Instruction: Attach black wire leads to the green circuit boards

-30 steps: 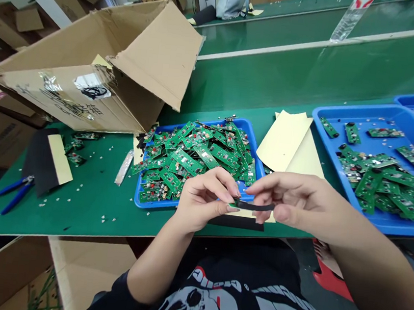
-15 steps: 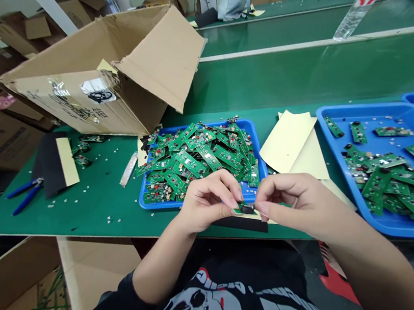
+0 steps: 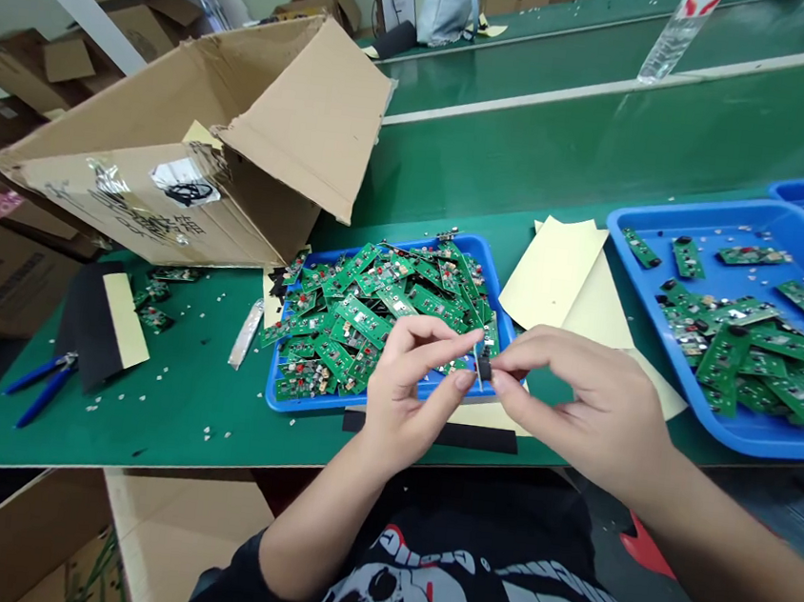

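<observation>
My left hand (image 3: 408,388) pinches a small circuit board (image 3: 477,364) between thumb and forefinger, and the board is turned edge-on to me. A small black part (image 3: 485,368) sits against the board's right face. The thumb and forefinger of my right hand (image 3: 580,387) are closed on this black part. Both hands are over the near right corner of a blue tray (image 3: 301,404) heaped with green circuit boards (image 3: 364,318). Under them, by the table's front edge, lies a black strip (image 3: 478,438) beside pale yellow paper.
Another blue tray (image 3: 708,431) with circuit boards stands on the right. Yellow sheets (image 3: 549,273) lie between the trays. An open cardboard box (image 3: 125,205) is at the left, with blue-handled cutters (image 3: 44,390), a black sheet (image 3: 87,325) and loose boards nearer. A bottle (image 3: 678,38) stands farther back.
The circuit board has been raised slightly and turned from showing its face to edge-on. My right fingers have come onto the black part, and my left fingers have straightened.
</observation>
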`<state>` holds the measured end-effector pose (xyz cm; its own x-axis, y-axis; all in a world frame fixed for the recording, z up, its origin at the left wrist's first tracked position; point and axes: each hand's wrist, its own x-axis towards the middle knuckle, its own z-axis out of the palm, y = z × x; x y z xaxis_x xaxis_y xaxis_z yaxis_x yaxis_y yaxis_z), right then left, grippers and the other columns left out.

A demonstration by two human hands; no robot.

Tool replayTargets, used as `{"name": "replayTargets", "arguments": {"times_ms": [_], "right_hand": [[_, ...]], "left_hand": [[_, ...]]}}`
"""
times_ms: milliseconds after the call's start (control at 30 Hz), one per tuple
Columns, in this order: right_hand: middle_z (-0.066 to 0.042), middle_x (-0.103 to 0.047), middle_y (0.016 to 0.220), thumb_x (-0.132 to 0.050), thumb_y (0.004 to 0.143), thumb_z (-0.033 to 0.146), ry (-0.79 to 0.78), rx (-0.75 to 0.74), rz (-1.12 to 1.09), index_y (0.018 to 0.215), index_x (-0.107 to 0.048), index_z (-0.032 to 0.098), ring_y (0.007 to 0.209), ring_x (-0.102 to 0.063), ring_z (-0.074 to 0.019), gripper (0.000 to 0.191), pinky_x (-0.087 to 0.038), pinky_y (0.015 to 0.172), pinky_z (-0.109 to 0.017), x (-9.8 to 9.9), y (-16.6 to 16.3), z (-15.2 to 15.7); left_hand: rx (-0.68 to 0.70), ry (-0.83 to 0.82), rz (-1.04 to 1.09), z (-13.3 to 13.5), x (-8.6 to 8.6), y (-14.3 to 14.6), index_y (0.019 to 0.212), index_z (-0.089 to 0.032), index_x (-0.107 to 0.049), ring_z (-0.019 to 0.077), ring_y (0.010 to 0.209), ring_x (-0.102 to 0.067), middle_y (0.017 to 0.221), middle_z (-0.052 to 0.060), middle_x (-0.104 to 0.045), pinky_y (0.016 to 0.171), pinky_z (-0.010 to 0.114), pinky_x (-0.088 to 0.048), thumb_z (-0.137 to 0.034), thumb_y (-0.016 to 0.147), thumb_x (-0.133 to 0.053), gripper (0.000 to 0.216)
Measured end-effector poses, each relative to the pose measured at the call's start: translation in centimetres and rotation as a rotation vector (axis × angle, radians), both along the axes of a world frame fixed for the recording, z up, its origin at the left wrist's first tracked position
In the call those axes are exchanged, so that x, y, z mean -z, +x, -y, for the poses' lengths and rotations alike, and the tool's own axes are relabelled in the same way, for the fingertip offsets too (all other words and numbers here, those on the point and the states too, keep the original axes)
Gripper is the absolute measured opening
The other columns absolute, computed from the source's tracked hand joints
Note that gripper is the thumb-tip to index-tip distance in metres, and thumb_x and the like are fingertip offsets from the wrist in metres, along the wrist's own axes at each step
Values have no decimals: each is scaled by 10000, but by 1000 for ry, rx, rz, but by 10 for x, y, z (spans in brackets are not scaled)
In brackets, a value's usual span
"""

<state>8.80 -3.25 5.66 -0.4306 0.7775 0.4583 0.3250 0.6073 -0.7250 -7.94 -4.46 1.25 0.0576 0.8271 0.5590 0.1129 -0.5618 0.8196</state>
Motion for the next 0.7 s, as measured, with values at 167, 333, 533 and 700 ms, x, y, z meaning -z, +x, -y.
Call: {"name": "replayTargets", "arguments": {"times_ms": [167, 333, 533, 700], "right_hand": [[-41, -645, 738, -512, 883, 114, 165, 32, 104, 831, -554, 199, 683, -598, -139, 108, -468, 629, -264, 7, 1, 0], [-27, -638, 728, -517, 886, 109, 250, 20, 68, 839, -556, 198, 669, -592, -133, 108, -464, 609, -257, 10, 3, -3], [1, -612, 734, -515, 884, 107, 52, -59, -5, 826, -543, 202, 662, -565, -106, 114, -458, 616, -224, 11, 5, 1], [3, -630, 768, -512, 893, 155, -216, -66, -84, 809, -558, 220, 696, -601, -114, 116, -476, 596, -203, 13, 8, 5]], "left_hand": [[179, -123, 114, 8, -7, 3, 1277, -243, -546, 118, 841, -549, 996, 48, -524, 713, 221, -549, -202, 890, -572, 390], [148, -84, 45, 4, -5, 2, 1255, -256, -565, 105, 814, -543, 921, 18, -523, 665, 183, -538, -152, 810, -680, 471], [43, 70, -23, -4, -1, -2, 1128, -262, -652, 195, 1031, -577, 1157, 68, -558, 883, 353, -529, -258, 781, -731, 355], [86, 77, -39, -8, 7, -4, 1259, -248, -556, 172, 879, -630, 945, 49, -665, 823, 342, -527, -259, 795, -719, 492]]}}
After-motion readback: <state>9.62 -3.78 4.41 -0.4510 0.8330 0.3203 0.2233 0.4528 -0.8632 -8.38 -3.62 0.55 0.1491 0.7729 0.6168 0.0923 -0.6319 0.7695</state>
